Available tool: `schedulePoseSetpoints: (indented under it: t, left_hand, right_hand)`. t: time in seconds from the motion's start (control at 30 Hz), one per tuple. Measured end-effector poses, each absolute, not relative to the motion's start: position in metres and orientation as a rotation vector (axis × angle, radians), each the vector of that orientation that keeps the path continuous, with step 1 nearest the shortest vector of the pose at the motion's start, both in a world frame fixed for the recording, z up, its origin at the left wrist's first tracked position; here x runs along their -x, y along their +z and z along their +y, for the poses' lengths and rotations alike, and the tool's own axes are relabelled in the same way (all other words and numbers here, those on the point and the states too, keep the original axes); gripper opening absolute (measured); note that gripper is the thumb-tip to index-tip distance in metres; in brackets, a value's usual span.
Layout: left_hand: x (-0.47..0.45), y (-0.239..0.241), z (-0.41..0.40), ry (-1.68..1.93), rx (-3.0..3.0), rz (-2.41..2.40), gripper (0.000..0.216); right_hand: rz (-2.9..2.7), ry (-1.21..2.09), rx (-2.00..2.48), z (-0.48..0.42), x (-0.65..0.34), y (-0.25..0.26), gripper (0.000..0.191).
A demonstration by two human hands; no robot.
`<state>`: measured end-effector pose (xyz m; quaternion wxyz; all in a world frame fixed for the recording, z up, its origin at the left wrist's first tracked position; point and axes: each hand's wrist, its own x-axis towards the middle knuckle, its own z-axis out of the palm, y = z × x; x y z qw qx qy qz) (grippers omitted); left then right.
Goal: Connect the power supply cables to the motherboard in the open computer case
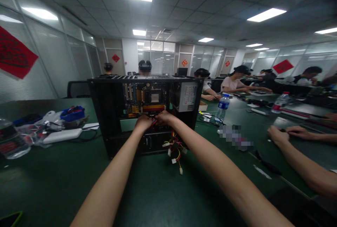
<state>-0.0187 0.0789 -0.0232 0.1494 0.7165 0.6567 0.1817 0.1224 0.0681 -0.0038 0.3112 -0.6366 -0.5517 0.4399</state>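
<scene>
PC case [101, 111] is stood upright on green worktop [152, 192], open side facing the camera, in front of the wearer. Motherboard [134, 95] is seen mounted inside, with a power supply [188, 97] fitted at upper right of the case, its label facing out.

Both hands are put into the case, just below the motherboard, close together. Left hand [143, 123]: fingers curled nearly closed, thin coloured wires [153, 120] apparently pinched at the fingertips. Right hand [164, 117]: fingers bent in, brought up just beside the same wires; fingertips are partly hidden, so whether anything is gripped can't be told. Wire ends are too small to be made out.

Cable bundle [175, 148] with white plugs is hung loose below the right wrist, in front of the lower part of the case.

Left of the case: white box-shaped device [63, 135], blue container [73, 113] with cables in it, large bottle [12, 141] at the edge of view. Right: blue-capped bottle [223, 105] near the case, red-labelled bottle [281, 102] further off. A co-worker's hands [279, 135] are rested at the worktop's right side, well apart from the case.
</scene>
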Motion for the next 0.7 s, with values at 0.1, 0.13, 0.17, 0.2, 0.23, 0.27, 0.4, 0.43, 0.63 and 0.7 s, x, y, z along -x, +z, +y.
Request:
schedulePoseSetpoints:
  t: [0.1,0.13,0.17,0.2,0.23,0.27,0.4,0.43,0.63,0.7]
  left_hand:
    - [0.019,-0.024,0.081,0.518,-2.058,1.869,0.033]
    - [0.019,-0.024,0.082,0.519,-2.06,1.863,0.032]
    - [0.019,-0.025,0.083,0.52,-2.062,1.858,0.032]
    - [0.019,-0.025,0.083,0.522,-2.064,1.852,0.032]
    - [0.019,-0.025,0.084,0.523,-2.066,1.847,0.032]
    - [0.019,-0.026,0.085,0.523,-2.067,1.842,0.032]
    - [0.019,-0.027,0.088,0.514,-2.06,1.842,0.033]
    - [0.019,-0.027,0.089,0.512,-2.058,1.844,0.033]
    - [0.019,-0.028,0.091,0.509,-2.041,1.857,0.032]
    - [0.019,-0.028,0.09,0.513,-2.037,1.856,0.032]
  right_hand:
    - [-1.227,1.318,1.619,0.068,-0.114,-0.006,0.021]
    - [-1.16,1.35,1.598,0.067,-0.112,-0.008,0.022]
    - [-1.1,1.374,1.574,0.067,-0.11,-0.009,0.022]
    - [-1.047,1.393,1.547,0.067,-0.109,-0.011,0.023]
    - [-1.002,1.408,1.52,0.068,-0.108,-0.012,0.024]
    - [-0.961,1.419,1.494,0.068,-0.106,-0.013,0.024]
    - [-0.839,1.447,1.422,0.071,-0.104,-0.016,0.024]
    - [-0.818,1.45,1.411,0.072,-0.103,-0.016,0.023]
    - [-0.782,1.485,1.372,0.073,-0.104,-0.015,0.023]
    - [-0.799,1.496,1.363,0.073,-0.105,-0.016,0.024]
